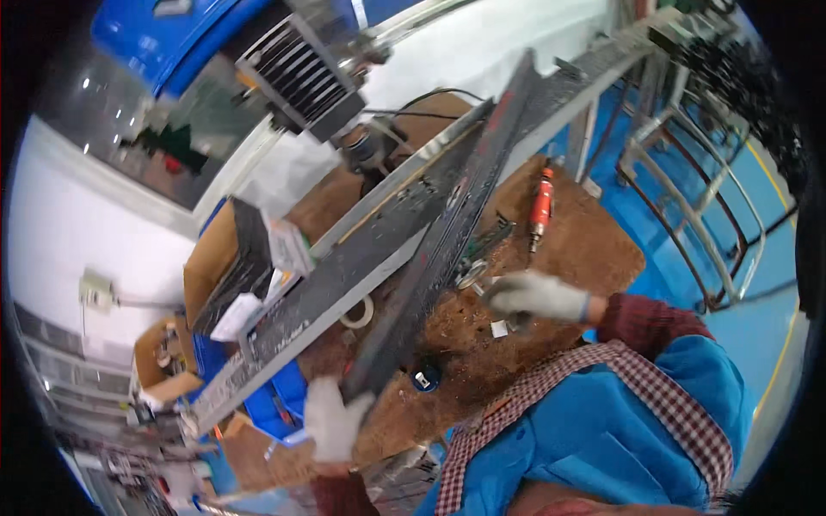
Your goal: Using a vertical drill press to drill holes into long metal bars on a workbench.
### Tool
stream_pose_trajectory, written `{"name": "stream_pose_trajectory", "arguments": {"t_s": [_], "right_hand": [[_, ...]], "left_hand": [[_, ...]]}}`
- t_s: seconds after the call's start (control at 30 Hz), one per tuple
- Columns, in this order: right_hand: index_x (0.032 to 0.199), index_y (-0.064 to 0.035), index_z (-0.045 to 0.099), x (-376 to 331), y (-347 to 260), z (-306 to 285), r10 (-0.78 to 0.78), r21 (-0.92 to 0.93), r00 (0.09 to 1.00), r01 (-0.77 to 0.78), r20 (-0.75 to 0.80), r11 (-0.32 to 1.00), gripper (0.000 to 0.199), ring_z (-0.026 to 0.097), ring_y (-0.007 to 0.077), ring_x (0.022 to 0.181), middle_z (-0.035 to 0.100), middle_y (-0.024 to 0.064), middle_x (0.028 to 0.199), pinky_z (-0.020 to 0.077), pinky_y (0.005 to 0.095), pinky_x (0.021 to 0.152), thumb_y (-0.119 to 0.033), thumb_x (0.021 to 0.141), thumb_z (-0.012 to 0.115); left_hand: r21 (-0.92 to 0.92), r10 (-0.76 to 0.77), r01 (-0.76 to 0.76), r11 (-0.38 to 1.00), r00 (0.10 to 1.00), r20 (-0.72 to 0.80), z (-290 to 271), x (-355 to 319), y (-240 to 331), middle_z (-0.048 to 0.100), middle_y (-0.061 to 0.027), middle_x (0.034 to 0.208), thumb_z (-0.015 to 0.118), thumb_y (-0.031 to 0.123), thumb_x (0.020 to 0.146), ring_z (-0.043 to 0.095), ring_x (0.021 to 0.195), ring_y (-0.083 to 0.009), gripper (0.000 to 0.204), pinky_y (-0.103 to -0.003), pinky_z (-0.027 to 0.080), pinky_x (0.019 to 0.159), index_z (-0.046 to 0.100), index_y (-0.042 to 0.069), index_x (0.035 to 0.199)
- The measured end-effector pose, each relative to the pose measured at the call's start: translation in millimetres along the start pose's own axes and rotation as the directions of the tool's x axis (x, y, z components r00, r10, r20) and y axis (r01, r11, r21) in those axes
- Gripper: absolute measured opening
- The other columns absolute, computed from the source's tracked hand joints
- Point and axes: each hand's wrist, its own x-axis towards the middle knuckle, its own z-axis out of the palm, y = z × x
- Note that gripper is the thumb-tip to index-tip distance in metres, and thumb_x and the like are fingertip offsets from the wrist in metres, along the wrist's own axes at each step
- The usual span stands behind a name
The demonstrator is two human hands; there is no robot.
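A long dark metal profile [447, 228] slants across the bench, its far end raised at the upper right. My left hand [335, 420], in a white glove, is closed around its near end. My right hand [540, 297], also gloved, hovers over the brown bench top right of the profile. Its fingers are blurred, close to a small shiny metal piece [471, 273]. Just below that hand lies a small white square [499, 328]. A red air tool [542, 206] rests farther back, and a round tape measure [425, 377] lies near the profile's lower end.
Behind the profile runs a long grey rail [379, 219] lying diagonally. A tape roll [357, 311], a blue bin [280, 404] and a cardboard box [215, 262] stand at the left. A motor-driven machine [303, 77] stands at the back; a metal frame cart [688, 189] is at the right.
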Motion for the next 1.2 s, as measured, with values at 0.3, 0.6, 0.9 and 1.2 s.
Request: {"name": "stream_pose_trajectory", "arguments": {"t_s": [0.3, 0.6, 0.9, 1.2], "right_hand": [[0.110, -0.0045, 0.068, 41.0, 96.1, 108.2, -0.308, 0.677, 0.925, 0.081, 0.221, 0.731, 0.022, 0.059, 0.0130, 0.066, 0.068, 0.0024, 0.085, 0.0480, 0.0262, 0.057, -0.024, 0.100, 0.065], [0.094, -0.0052, 0.067, -50.4, 61.3, 54.2, -0.263, 0.258, 0.941, 0.313, -0.212, 0.914, 0.015, 0.054, 0.0104, 0.066, 0.064, -0.0017, 0.078, 0.0445, 0.0253, 0.058, -0.020, 0.097, 0.065], [0.094, -0.0015, 0.066, -296.3, -21.4, -70.1, -0.335, -0.212, 0.664, 0.262, -0.668, 0.942, 0.029, 0.061, 0.0184, 0.067, 0.065, 0.0052, 0.077, 0.0512, 0.0317, 0.061, -0.030, 0.095, 0.062], [0.093, 0.0051, 0.066, -569.2, 8.5, -197.1, -0.324, -0.275, 0.252, 0.211, -0.912, 0.938, 0.037, 0.062, 0.0167, 0.054, 0.066, 0.0083, 0.077, 0.0507, 0.0240, 0.046, -0.032, 0.095, 0.064]], "left_hand": [[0.095, -0.188, 0.166, 0.982, 0.925, 0.331, 43.6, -106.5, 37.4, 0.069, -0.0226, 0.108, 0.070, 0.049, 0.090, 0.066, 0.086, -0.0417, 0.056, -0.046, 0.054, 0.076, 0.060, 0.006, 0.126], [-0.087, 0.004, 0.039, 0.995, 0.896, 0.444, 29.6, -72.6, 99.5, 0.065, -0.0237, 0.130, 0.080, 0.041, 0.084, 0.066, 0.113, -0.0356, 0.070, -0.042, 0.051, 0.099, 0.057, 0.005, 0.139], [-0.374, 0.357, -0.307, 0.875, 0.931, 0.073, -30.6, -53.1, 319.2, 0.069, -0.0227, 0.109, 0.089, 0.027, 0.075, 0.066, 0.093, -0.0370, 0.068, -0.040, 0.053, 0.091, 0.061, -0.006, 0.127], [-0.686, 0.892, -0.635, 0.355, 0.449, 0.046, -73.8, -114.9, 613.8, 0.069, -0.0228, 0.107, 0.079, 0.021, 0.079, 0.067, 0.087, -0.0274, 0.062, -0.037, 0.055, 0.082, 0.057, -0.013, 0.125]]}}
